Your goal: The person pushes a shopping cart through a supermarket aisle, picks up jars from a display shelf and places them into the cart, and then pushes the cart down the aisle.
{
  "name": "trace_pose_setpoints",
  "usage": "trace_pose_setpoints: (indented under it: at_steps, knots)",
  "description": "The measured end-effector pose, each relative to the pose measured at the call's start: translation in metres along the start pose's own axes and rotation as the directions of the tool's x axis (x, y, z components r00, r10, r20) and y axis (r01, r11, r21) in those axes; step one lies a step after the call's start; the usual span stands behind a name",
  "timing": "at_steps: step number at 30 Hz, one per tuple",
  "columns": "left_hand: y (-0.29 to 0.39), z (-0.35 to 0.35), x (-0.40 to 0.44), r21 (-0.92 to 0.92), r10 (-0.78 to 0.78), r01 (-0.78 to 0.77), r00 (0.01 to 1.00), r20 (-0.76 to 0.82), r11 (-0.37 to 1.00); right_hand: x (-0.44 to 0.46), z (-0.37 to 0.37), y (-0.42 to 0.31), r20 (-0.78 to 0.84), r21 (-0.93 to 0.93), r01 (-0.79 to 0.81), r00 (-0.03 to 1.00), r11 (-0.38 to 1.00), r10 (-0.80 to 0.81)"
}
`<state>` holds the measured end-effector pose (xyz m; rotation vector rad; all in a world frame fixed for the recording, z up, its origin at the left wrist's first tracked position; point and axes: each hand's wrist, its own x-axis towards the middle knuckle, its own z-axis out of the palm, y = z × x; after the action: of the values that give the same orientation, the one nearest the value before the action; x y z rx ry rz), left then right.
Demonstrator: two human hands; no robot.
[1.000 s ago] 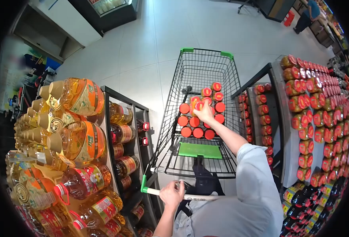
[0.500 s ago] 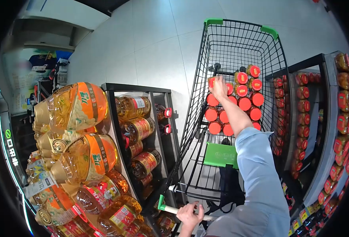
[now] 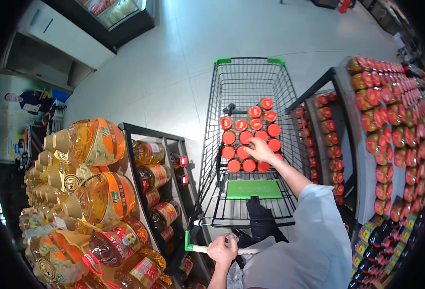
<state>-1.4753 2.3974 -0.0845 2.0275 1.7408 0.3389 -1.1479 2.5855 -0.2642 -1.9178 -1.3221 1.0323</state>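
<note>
A black wire shopping cart (image 3: 207, 159) with green corner pieces stands in front of me. Several jars with red lids (image 3: 228, 137) stand upright in rows inside it, some lids bearing a yellow label. Over the middle rows hovers my right hand (image 3: 261, 150), its fingers slightly apart beside the lids and nothing visible in them; whether a fingertip touches a lid I cannot tell. My left hand (image 3: 222, 248) is curled around the cart's pale handle (image 3: 199, 248), near its green left end. Between handle and jars lies the green seat panel (image 3: 253, 189).
Large cooking oil bottles (image 3: 99, 142) are stacked on the left, beside a black-framed shelf (image 3: 154, 132) holding more bottles. On the right, a shelf is packed with red-lidded jars (image 3: 383, 144). Grey floor (image 3: 183, 43) extends beyond the cart.
My right hand has let go of a jar at the far left row and drawn back toward me. The view has shifted, showing more floor ahead. My left hand stays at the handle.
</note>
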Motion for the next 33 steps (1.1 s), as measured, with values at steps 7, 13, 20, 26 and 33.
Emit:
trace_pose_setpoints:
  at_steps: [7, 13, 20, 26, 33]
  knots:
    - [-0.008, -0.001, -0.009, -0.051, 0.093, -0.093, 0.996, 0.004, 0.994, -0.224, -0.107, -0.047, -0.397, -0.090, -0.203, 0.905, 0.975, 0.152]
    - [-0.033, -0.007, -0.008, -0.139, 0.363, -0.353, 0.930, 0.058, 0.925, -0.398, -0.060, -0.071, -0.614, -0.181, -0.318, 0.776, 0.931, 0.146]
    - [-0.078, -0.021, 0.031, 0.062, 0.583, -0.585, 0.811, 0.048, 0.809, -0.418, -0.030, -0.074, -0.568, -0.235, -0.489, 0.770, 0.840, 0.289]
    - [-0.083, -0.012, 0.039, 0.022, 0.541, -0.576, 0.779, 0.316, 0.817, -0.411, -0.022, -0.061, -0.489, -0.406, -0.517, 0.820, 0.753, 0.299]
    - [-0.073, -0.019, 0.027, 0.052, 0.470, -0.505, 0.832, 0.296, 0.862, -0.410, -0.030, -0.064, -0.388, -0.471, -0.499, 0.858, 0.728, 0.337]
